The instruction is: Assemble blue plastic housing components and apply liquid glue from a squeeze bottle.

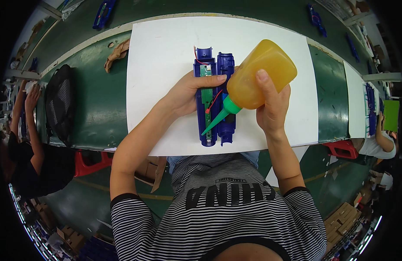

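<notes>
A squeeze bottle [264,74] of amber liquid is gripped in my right hand [273,102], tilted so its green nozzle [216,120] points down and left. The nozzle's tip is over the lower end of a long blue plastic housing half [197,98]. Inside that half lies a green circuit board [206,96], with a red wire and small red connector [207,111] near its middle. My left hand [190,91] holds the housing by its left side, thumb laid across the board. A second blue housing half [227,126] lies close on the right, partly hidden by the bottle.
White board [162,48] covers the green bench under the work. A black mesh bag [61,104] and crumpled brown paper [117,54] lie to the left. More blue housings [104,15] rest on the far green surface. People work on both sides, near red stools [92,163].
</notes>
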Action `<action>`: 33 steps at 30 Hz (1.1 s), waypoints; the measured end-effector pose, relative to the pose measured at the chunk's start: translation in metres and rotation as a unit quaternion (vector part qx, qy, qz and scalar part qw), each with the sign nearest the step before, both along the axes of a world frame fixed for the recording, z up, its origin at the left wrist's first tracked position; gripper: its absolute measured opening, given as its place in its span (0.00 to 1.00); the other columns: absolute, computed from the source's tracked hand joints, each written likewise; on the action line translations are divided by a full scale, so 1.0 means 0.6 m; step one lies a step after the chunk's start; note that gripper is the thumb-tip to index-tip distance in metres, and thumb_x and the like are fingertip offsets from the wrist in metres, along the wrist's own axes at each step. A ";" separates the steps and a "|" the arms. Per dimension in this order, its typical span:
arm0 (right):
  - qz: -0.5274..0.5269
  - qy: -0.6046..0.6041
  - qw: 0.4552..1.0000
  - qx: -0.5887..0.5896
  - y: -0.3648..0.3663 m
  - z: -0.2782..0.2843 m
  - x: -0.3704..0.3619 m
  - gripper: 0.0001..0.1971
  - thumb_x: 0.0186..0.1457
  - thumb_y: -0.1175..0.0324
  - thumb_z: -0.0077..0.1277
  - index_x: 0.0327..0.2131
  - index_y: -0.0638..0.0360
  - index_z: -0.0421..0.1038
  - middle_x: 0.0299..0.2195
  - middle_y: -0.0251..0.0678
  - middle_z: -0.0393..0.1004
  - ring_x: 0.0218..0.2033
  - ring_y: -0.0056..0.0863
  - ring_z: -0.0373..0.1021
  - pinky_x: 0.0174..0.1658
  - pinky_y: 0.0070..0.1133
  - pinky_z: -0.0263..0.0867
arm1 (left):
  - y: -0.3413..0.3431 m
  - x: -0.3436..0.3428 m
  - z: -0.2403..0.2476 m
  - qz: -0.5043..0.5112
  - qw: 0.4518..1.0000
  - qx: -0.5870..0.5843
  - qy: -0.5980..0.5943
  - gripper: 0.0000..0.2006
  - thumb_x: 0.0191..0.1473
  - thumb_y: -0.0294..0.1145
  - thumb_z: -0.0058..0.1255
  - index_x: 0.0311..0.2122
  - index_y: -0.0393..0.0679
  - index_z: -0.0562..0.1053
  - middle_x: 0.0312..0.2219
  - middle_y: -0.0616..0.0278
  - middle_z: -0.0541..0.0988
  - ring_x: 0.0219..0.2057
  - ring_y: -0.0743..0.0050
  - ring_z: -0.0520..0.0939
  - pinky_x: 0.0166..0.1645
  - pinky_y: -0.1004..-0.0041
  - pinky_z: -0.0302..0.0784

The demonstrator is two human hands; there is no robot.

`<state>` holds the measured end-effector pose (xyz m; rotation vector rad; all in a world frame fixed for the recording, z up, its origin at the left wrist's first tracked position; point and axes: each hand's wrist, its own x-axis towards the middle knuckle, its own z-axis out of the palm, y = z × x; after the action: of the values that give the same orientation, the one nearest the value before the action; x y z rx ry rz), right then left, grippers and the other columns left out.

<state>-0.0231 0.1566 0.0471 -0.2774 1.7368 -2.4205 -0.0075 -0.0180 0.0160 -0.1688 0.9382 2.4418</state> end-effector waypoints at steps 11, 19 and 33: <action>-0.064 0.060 0.996 0.003 0.008 -0.019 0.015 0.12 0.49 0.68 0.54 0.36 0.64 0.68 0.31 0.33 0.71 0.32 0.18 0.67 0.38 0.17 0.63 | 0.005 -0.001 -0.005 0.019 1.000 -0.006 0.005 0.18 0.50 0.28 0.51 0.46 0.36 0.66 0.41 0.53 0.75 0.41 0.68 0.77 0.47 0.70 0.74; -0.116 -0.006 0.993 0.016 0.019 -0.048 0.009 0.22 0.53 0.58 0.47 0.46 0.63 0.59 0.37 0.45 0.70 0.41 0.35 0.69 0.46 0.28 0.65 | 0.005 -0.004 -0.006 0.049 0.997 -0.043 0.040 0.21 0.52 0.27 0.48 0.50 0.32 0.61 0.43 0.48 0.72 0.42 0.62 0.77 0.46 0.66 0.76; -0.049 -0.229 0.682 -0.693 0.249 -0.027 -0.166 0.20 0.49 0.74 0.49 0.46 0.70 0.60 0.46 0.51 0.64 0.47 0.42 0.65 0.50 0.33 0.65 | -0.002 -0.010 -0.021 0.026 0.998 0.018 0.054 0.24 0.49 0.26 0.48 0.52 0.33 0.59 0.42 0.47 0.72 0.42 0.58 0.77 0.48 0.56 0.73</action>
<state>-0.1229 0.3061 0.0307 0.2940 -0.5306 -2.9201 -0.0137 -0.0190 0.0034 -0.0485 0.9464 2.5361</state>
